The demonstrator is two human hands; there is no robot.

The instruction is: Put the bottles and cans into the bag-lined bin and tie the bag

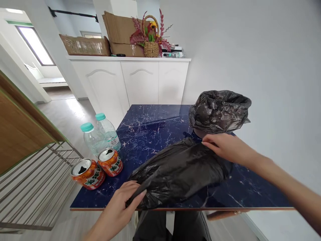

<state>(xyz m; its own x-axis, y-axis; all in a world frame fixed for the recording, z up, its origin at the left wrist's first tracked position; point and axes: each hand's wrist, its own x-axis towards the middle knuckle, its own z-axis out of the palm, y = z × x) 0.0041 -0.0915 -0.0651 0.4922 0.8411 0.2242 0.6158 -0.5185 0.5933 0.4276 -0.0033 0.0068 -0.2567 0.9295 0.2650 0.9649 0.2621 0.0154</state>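
Observation:
A black plastic bag (178, 170) lies flat on the dark blue marbled table (150, 130). My left hand (122, 204) grips the bag's near end at the table's front edge, thumb on top of the plastic. Fingers held together, my right hand (223, 145) rests palm down on the bag's far right end. Just behind my right hand stands a bin lined with a second black bag (219, 110).
Two opened orange cans (96, 169) and two clear water bottles (100, 134) with teal caps stand at the table's left edge. A metal rack (37, 187) is to the left. White cabinets (130, 80) with cardboard boxes and a flower basket (151, 38) stand behind.

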